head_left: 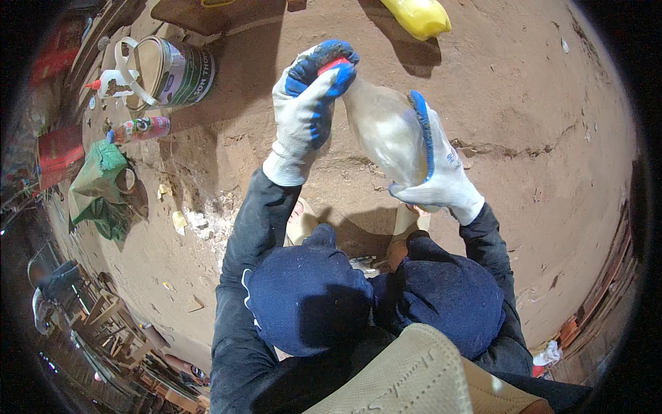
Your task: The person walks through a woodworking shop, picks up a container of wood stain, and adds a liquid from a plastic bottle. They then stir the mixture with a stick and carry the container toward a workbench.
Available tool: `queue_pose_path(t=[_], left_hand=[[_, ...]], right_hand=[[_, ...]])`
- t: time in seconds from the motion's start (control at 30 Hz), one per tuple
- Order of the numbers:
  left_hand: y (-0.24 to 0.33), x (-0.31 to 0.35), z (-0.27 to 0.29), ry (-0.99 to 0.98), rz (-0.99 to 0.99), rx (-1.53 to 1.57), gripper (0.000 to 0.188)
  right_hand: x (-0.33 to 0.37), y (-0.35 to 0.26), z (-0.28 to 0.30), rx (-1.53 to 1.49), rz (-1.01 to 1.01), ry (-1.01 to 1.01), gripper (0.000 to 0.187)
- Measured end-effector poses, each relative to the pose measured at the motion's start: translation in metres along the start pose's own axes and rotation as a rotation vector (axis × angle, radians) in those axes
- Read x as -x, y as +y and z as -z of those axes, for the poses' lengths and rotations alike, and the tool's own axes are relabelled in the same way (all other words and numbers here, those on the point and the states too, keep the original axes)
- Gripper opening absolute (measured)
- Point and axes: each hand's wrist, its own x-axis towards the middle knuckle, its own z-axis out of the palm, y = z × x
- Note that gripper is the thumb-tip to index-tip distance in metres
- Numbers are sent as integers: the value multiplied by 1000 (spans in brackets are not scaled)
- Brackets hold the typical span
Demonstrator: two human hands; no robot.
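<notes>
Item: our clear plastic bottle (386, 131), held tilted above the dirt floor (538, 138). Right hand (438, 169) wrapped around its body; left hand (310, 103) closed on the red cap (336, 64). Risk: gloved grip slipping, contents spilling.

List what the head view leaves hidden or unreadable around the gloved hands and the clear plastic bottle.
- Bottle cap: the left hand wraps the red top, so whether it is on or off is hidden.
- Clear plastic bottle: its base and far side sit behind the right hand.
- Bottle contents: cloudy plastic, level unclear.
- Yellow container: cut off by the top edge.
- Feet: mostly hidden behind the knees.
</notes>
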Motion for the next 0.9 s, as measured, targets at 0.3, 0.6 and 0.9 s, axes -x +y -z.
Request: queue_pose_path(t=[0.3, 0.6, 0.9], left_hand=[[-5, -17, 10, -244, -8, -69, 57], [-24, 9, 114, 307, 2, -374, 58], [-90, -1, 156, -84, -194, -1183, 134]], right_hand=[[-21, 18, 9, -154, 20, 4, 130], [-210, 84, 11, 88, 414, 479, 80], [-200, 103, 6, 167, 166, 676, 119]])
